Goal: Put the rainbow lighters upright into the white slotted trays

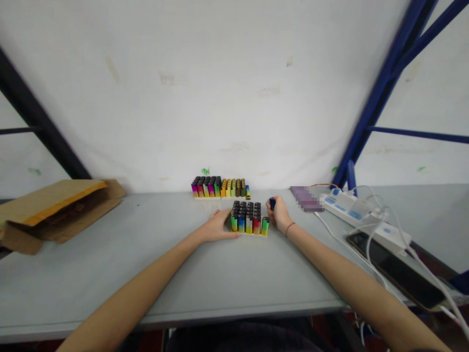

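A tray of lighters (249, 220) stands upright in front of me, black tops above bodies in green, blue, silver and red that fade to yellow. My left hand (217, 227) grips its left side, thumb along the front and fingers partly hidden behind. Just right of the tray, my right hand (280, 214) is closed around a dark lighter (272, 203); only its blue-black upper part shows. Behind stand a second group of black-topped lighters (206, 187) and, beside it, yellow, green and brown lighters (233, 188). A lone blue and yellow lighter (248, 192) ends that row.
An opened brown cardboard box (73, 208) lies at the left. On the right are a white power strip (366, 220) with cables, a dark phone (395, 269) and a blurred purple item (306, 199). Blue metal posts (377, 93) frame the grey table (176, 278) against a white wall.
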The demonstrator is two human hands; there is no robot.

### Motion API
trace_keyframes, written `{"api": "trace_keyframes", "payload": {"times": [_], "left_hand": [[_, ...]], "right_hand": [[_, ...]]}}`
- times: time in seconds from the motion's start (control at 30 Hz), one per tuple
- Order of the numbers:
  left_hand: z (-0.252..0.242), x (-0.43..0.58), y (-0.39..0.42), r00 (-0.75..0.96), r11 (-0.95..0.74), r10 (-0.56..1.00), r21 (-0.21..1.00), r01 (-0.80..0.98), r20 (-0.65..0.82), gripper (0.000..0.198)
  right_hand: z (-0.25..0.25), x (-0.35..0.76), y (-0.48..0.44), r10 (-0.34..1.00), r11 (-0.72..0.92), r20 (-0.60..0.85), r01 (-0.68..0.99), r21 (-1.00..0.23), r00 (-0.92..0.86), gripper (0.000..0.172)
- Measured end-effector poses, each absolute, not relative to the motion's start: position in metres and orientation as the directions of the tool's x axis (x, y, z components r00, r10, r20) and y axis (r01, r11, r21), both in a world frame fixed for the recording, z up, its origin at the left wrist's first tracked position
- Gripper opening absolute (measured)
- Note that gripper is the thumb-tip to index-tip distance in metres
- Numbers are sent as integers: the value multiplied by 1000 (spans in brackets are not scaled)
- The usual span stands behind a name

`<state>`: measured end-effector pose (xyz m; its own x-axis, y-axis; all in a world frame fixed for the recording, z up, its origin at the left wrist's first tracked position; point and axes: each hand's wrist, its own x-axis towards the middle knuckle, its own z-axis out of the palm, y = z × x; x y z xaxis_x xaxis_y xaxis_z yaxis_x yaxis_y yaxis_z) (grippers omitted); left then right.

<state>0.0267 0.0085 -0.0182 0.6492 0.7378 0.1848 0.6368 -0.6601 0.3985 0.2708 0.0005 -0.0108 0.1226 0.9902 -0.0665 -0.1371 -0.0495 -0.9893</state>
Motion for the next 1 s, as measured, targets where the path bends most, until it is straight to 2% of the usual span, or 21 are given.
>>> {"api": "trace_keyframes", "payload": {"times": [0.1,0.27,0.57,0.73,1.0], "left_hand": [[-18,27,8,644,-654,743,400,642,181,86],[-18,29,8,632,-646,752,397,652,186,90],[-20,29,12,596,-651,756,408,640,270,86],[-18,26,20,601,-671,739,408,619,304,79],[-16,20,24,644,-702,705,426,571,297,78]], "right_hand": [[-9,269,-1,986,-53,-77,-156,-986,146,34],[-3,269,-5,965,-142,-181,-201,-969,189,39],[-3,274,1,969,-102,-165,-310,-945,186,32],[0,273,0,967,-110,-167,-276,-955,190,35],[4,271,-3,973,-114,-161,-262,-958,163,33]]}}
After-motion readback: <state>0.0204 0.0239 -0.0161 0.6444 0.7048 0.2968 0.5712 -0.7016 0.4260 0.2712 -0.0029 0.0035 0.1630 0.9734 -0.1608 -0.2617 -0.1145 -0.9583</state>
